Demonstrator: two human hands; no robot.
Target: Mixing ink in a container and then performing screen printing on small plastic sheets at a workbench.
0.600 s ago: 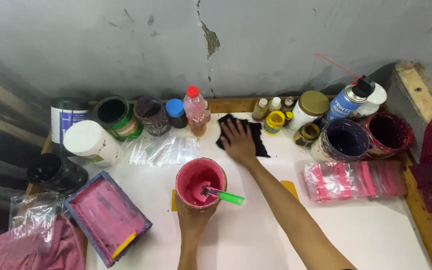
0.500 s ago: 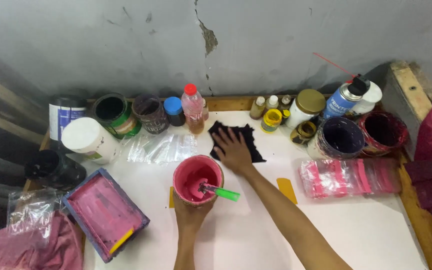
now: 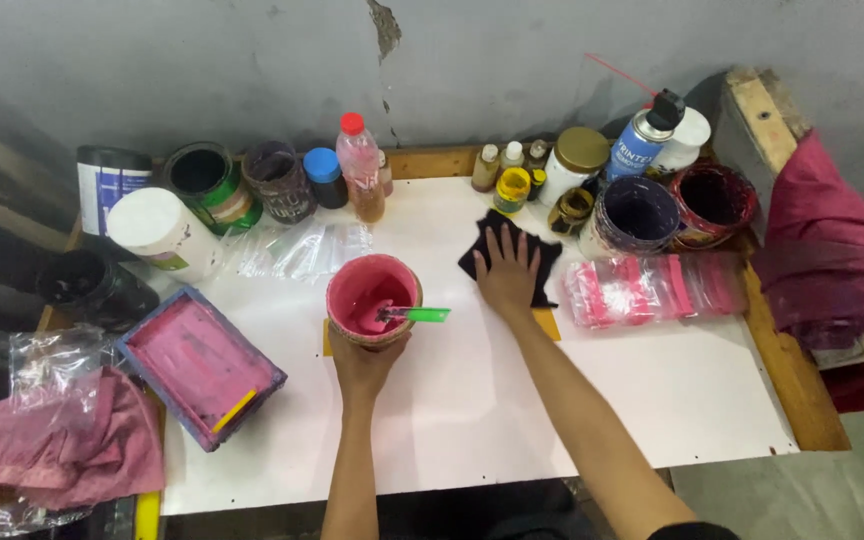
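One view only, from the head camera, looking down on a white table (image 3: 512, 420); left hand (image 3: 364, 358) wraps the near side of a round pink cup (image 3: 373, 297), fingers closed about its wall, cup upright near table centre and holding pink paint; a green-handled tool (image 3: 414, 314) lies across the cup's rim, long axis roughly left-to-right, handle end pointing right, tip down in the paint. Right hand (image 3: 507, 273) lies flat, fingers spread, pressing on a black cloth (image 3: 508, 250) just right of the cup; cloth crumpled, irregular in outline. Pink-stained tray (image 3: 200, 364) sits to the left; pink bagged packets (image 3: 652, 290) to the right; jars and a spray can (image 3: 644, 135) line the far edge.
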